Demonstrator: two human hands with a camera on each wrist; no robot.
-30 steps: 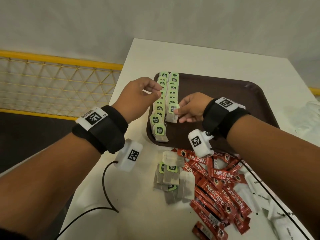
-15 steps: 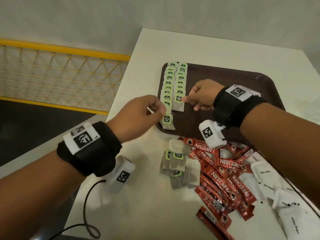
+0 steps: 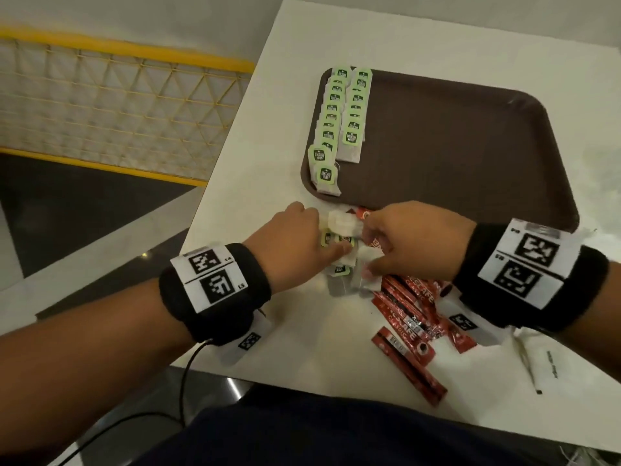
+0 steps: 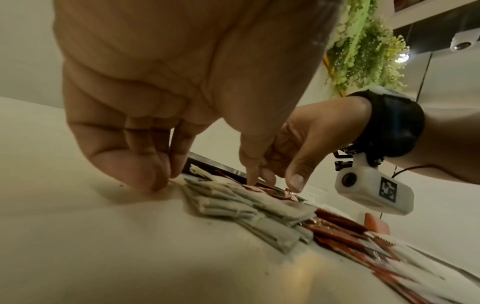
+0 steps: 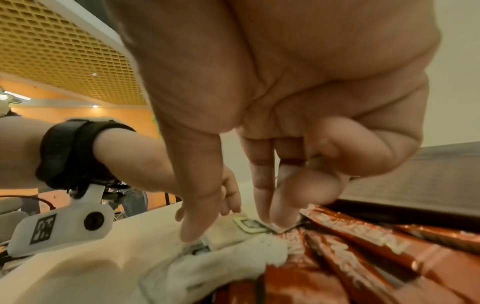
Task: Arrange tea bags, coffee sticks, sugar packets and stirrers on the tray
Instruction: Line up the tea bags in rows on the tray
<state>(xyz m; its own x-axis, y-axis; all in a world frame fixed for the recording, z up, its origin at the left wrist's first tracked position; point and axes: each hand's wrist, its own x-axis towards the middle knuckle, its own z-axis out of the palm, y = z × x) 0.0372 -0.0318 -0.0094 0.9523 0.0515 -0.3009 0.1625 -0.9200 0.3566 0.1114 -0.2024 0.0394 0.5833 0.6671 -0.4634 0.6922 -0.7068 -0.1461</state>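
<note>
The loose tea bags [image 3: 341, 250] lie in a small heap on the white table [image 3: 302, 338], directly under both sets of fingertips and between the two wrists. The left hand [image 3: 295, 243] comes at the heap from its left side, fingers bent down, index tip on a green tag; the left wrist view shows the fingertips [image 4: 250, 179] touching the top bag, but whether they have pinched anything I cannot tell. The right hand [image 3: 413, 243] meets it from the other side, thumb and two fingers [image 5: 275, 209] reaching down onto a tag, not plainly closed on it either.

The step in hand, as I judge it, is fetching more tea bags for the rows, so the next move calls for separating single bags from the heap without dragging strings or neighbours along.

Ahead of both hands, beyond the fingertips, sits the brown tray [image 3: 470, 156], with two rows of laid tea bags [image 3: 339, 122] along the edge ahead of the left hand; the rest is bare. The coffee sticks [image 3: 410, 317] lie under and behind the right hand, touching the heap. White packets [image 3: 547, 361] lie beside the right wrist.
</note>
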